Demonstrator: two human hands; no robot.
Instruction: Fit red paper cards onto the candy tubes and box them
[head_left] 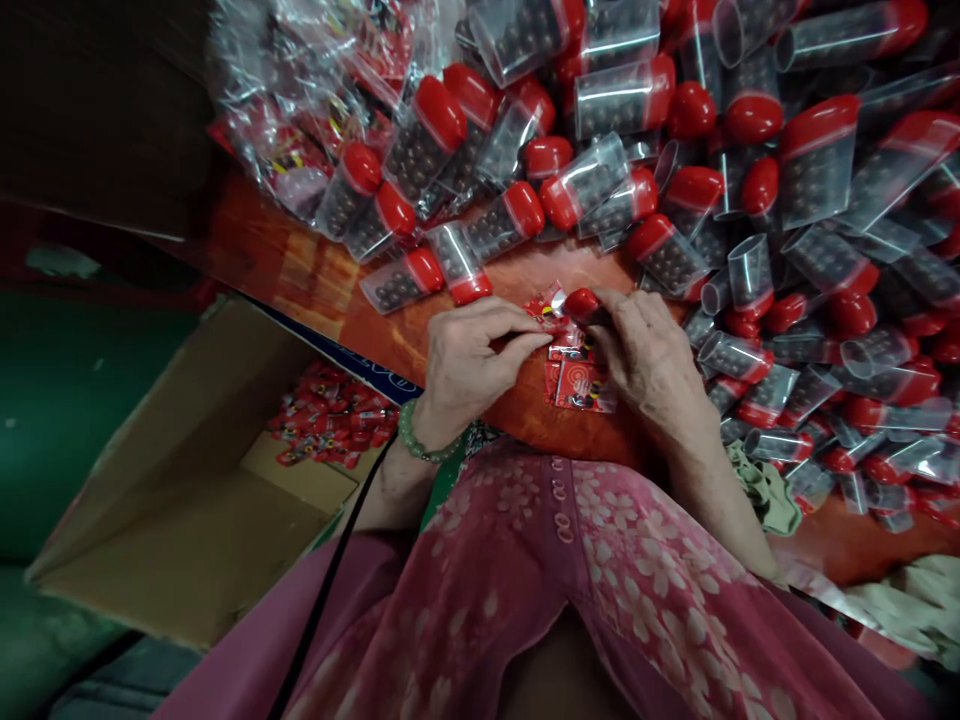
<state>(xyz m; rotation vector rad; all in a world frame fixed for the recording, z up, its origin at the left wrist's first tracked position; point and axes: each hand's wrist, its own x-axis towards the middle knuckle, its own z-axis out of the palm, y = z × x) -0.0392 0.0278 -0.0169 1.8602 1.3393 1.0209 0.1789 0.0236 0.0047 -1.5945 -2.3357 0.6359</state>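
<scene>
My left hand [480,355], with a green bead bracelet at the wrist, pinches the edge of a small red printed plastic packet [546,306] between thumb and fingertips. My right hand [649,345] is closed around a red-capped container [581,303]; its cap faces the packet, and the fingers hide most of its body. Cap and packet are close together, but whether they touch I cannot tell. Below both hands, a few flat red printed packets [581,385] lie at the table's near edge.
Clear tubes with red caps and dark beads [600,95] are heaped across the orange-brown table [300,260]. A clear plastic bag [300,110] lies at back left. Lower left stands an open cardboard box [150,500] containing red packets [337,410]. A crumpled cloth [769,490] lies right.
</scene>
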